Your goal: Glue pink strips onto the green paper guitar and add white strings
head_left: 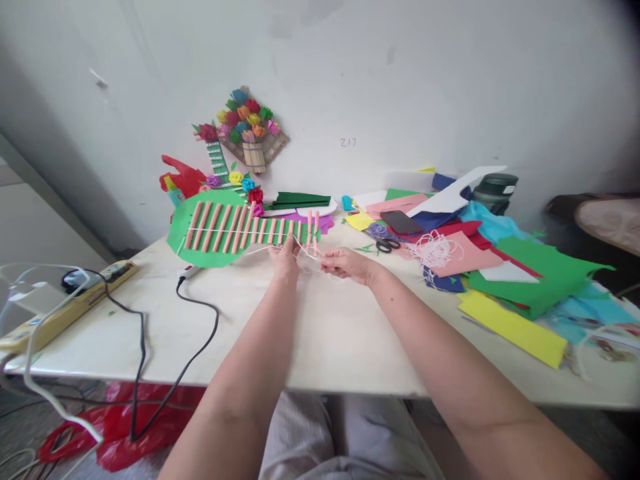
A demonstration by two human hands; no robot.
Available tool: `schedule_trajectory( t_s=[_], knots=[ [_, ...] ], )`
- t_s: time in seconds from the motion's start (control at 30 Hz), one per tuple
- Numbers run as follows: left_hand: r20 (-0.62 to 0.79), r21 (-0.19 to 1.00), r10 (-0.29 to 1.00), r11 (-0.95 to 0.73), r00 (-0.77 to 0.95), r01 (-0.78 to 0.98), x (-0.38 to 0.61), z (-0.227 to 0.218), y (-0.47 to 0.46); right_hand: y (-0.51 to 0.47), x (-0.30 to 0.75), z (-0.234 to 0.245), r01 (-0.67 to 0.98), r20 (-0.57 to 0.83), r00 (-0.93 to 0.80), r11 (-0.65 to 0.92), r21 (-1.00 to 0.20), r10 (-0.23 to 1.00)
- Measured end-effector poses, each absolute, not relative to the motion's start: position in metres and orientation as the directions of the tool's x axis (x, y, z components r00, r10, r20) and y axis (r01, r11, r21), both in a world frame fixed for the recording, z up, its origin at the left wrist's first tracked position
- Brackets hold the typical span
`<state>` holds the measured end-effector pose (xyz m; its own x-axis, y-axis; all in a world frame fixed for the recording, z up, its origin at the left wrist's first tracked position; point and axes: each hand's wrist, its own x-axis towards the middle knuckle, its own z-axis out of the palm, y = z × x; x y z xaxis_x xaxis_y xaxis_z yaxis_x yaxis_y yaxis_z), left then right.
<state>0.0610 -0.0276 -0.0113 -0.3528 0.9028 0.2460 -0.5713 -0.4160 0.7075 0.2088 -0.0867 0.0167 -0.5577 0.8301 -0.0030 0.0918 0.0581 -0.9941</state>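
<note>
A green paper cutout (221, 257) lies on the table, a rounded body at left with a narrow neck reaching right. Pink rolled-paper sticks (219, 227) cross it side by side, and white string (240, 231) runs along them. My left hand (285, 259) grips the neck's near edge, thumb over a pink stick; its other fingers are partly hidden. Just right of it, my right hand (347, 264) is closed in a pinch on the white string, close to the last sticks. A loose strand hangs between the two hands.
Black scissors (387, 246), a phone (401, 223), tangled white string (436, 250) and coloured paper sheets (545, 270) cover the right side. Paper-flower crafts (247, 123) lean on the wall. A power strip (70, 307) and a black cable (200, 300) lie at left.
</note>
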Motion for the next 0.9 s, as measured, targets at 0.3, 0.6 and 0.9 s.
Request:
schedule_trajectory(
  t_s=[0.3,0.6,0.9],
  knots=[
    [0.28,0.73,0.907,-0.414,-0.315,-0.544,0.064,-0.012,-0.028,-0.067,0.201,-0.009,0.321,0.174,-0.056,0.183,-0.929,0.983],
    [0.245,0.725,0.908,-0.404,-0.339,-0.558,0.061,-0.012,-0.027,-0.084,0.21,0.012,0.419,-0.044,-0.57,0.244,-0.875,0.82],
    [0.277,0.781,0.931,-0.362,-0.237,-0.509,0.06,-0.015,-0.025,-0.074,0.268,0.027,0.574,0.101,-0.216,0.21,-0.792,0.971]
  ],
)
